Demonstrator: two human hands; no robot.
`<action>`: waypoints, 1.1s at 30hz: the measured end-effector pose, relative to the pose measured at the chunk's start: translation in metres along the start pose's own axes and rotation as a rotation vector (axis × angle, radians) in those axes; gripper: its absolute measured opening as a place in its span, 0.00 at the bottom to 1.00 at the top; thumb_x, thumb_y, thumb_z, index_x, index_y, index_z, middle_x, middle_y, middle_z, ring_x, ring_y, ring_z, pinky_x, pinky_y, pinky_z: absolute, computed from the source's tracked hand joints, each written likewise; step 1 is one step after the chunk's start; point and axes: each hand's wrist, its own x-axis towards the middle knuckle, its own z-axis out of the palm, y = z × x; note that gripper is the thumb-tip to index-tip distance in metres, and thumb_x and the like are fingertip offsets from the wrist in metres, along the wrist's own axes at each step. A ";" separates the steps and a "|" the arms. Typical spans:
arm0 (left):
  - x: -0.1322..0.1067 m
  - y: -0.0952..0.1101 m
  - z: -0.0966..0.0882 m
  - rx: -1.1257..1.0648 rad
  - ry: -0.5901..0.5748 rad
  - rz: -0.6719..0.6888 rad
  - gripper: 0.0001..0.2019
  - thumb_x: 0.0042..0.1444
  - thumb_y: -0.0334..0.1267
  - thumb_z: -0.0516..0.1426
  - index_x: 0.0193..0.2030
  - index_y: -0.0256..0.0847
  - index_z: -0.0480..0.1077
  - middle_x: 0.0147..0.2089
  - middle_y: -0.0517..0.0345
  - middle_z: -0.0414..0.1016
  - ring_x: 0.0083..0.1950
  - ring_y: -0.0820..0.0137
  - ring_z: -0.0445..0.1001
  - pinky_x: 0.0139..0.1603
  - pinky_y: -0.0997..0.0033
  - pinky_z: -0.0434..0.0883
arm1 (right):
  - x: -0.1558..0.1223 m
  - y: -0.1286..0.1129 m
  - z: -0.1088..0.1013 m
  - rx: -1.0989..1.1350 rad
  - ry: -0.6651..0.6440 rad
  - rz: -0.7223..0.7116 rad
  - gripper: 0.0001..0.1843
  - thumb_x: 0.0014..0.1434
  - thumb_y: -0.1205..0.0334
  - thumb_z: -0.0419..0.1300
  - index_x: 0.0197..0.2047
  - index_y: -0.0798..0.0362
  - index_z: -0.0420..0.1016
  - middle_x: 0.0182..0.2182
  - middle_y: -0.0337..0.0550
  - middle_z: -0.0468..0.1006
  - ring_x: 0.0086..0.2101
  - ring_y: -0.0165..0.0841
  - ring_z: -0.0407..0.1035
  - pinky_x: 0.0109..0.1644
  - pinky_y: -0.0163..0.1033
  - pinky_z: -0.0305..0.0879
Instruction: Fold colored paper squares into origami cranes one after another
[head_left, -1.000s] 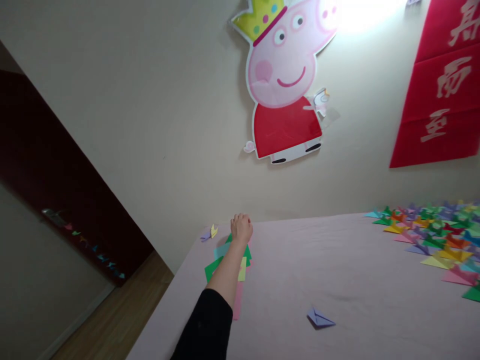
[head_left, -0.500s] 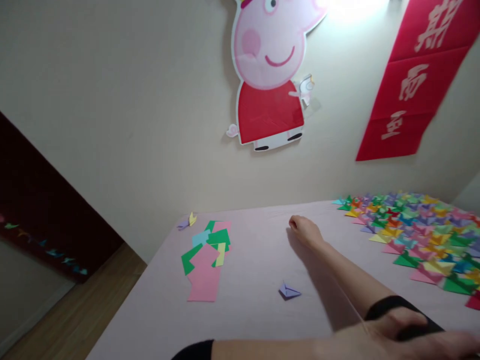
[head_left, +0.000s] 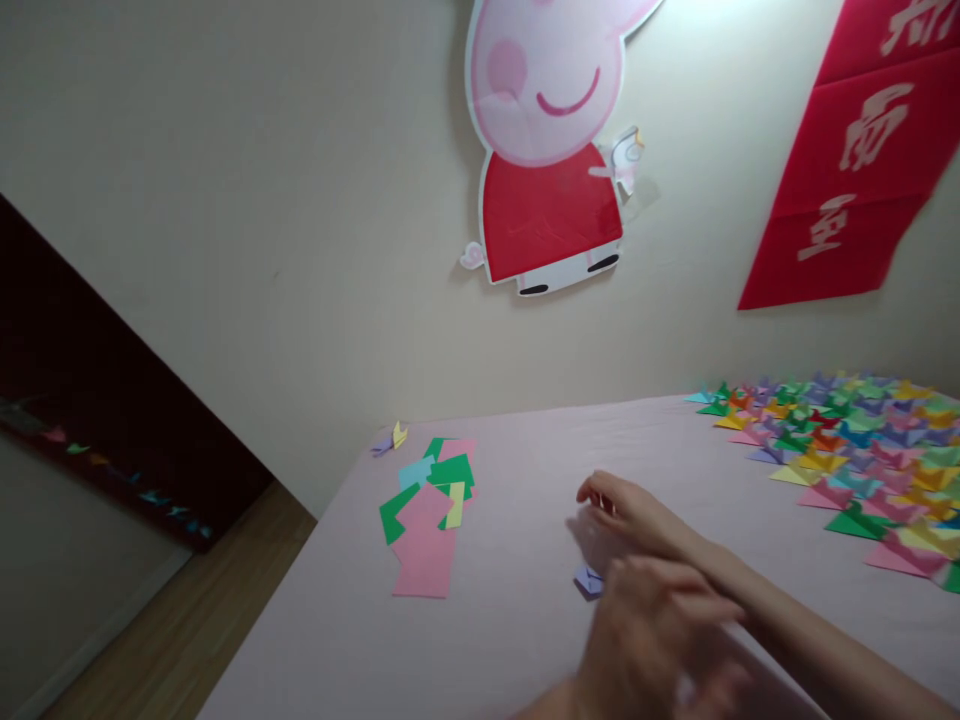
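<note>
My right hand (head_left: 619, 508) rests on the pink table (head_left: 525, 640), its arm coming in from the lower right. Its fingers are loosely curved and slightly apart, with nothing visible in them. My left hand (head_left: 649, 630) hovers close in front, over the right forearm, smeared by motion so its fingers are unclear. A small folded purple paper (head_left: 587, 581) lies on the table just left of my left hand and below my right hand. A stack of coloured paper sheets (head_left: 427, 510), pink, green, blue and yellow, lies further left.
Several folded coloured paper shapes (head_left: 847, 450) cover the table's far right. Two small folded pieces (head_left: 392, 440) sit at the far left corner. A cartoon pig picture (head_left: 551, 150) and a red banner (head_left: 847, 170) hang on the wall. Wooden floor (head_left: 187, 620) lies left of the table.
My left hand left the paper stack and came across to the lower centre. My right hand reached out over the table, then drew back nearer the purple folded paper. The view tilted down.
</note>
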 end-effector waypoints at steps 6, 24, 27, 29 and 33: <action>0.008 -0.055 -0.061 0.102 0.519 -0.403 0.10 0.59 0.29 0.49 0.47 0.42 0.63 0.47 0.52 0.68 0.46 0.65 0.68 0.50 0.63 0.66 | -0.053 -0.024 0.029 0.113 -0.110 -0.030 0.10 0.54 0.67 0.58 0.39 0.49 0.77 0.39 0.44 0.74 0.42 0.39 0.68 0.48 0.43 0.65; -0.002 -0.072 -0.042 0.053 0.230 -0.433 0.05 0.61 0.36 0.57 0.33 0.43 0.67 0.38 0.58 0.70 0.43 0.65 0.67 0.45 0.66 0.63 | -0.058 -0.007 0.050 0.543 0.141 0.136 0.09 0.57 0.55 0.62 0.36 0.51 0.71 0.30 0.37 0.73 0.30 0.33 0.66 0.35 0.36 0.64; -0.001 -0.074 -0.044 0.030 0.214 -0.429 0.05 0.60 0.35 0.57 0.32 0.43 0.67 0.37 0.58 0.70 0.42 0.65 0.67 0.44 0.67 0.63 | -0.058 -0.009 0.043 0.608 0.096 0.119 0.12 0.60 0.50 0.59 0.39 0.51 0.72 0.32 0.39 0.74 0.33 0.34 0.68 0.38 0.37 0.65; -0.001 -0.075 -0.046 0.029 0.202 -0.427 0.06 0.60 0.35 0.57 0.31 0.42 0.66 0.36 0.59 0.70 0.41 0.65 0.67 0.44 0.68 0.62 | -0.058 -0.009 0.040 0.628 0.089 0.113 0.15 0.61 0.48 0.57 0.37 0.51 0.73 0.31 0.39 0.73 0.32 0.34 0.68 0.38 0.37 0.65; -0.003 -0.077 -0.048 -0.009 0.213 -0.444 0.06 0.60 0.36 0.57 0.32 0.42 0.68 0.35 0.60 0.70 0.39 0.67 0.67 0.41 0.70 0.62 | -0.057 -0.007 0.039 0.610 0.135 0.121 0.17 0.60 0.46 0.58 0.32 0.52 0.71 0.27 0.37 0.70 0.30 0.33 0.66 0.34 0.37 0.63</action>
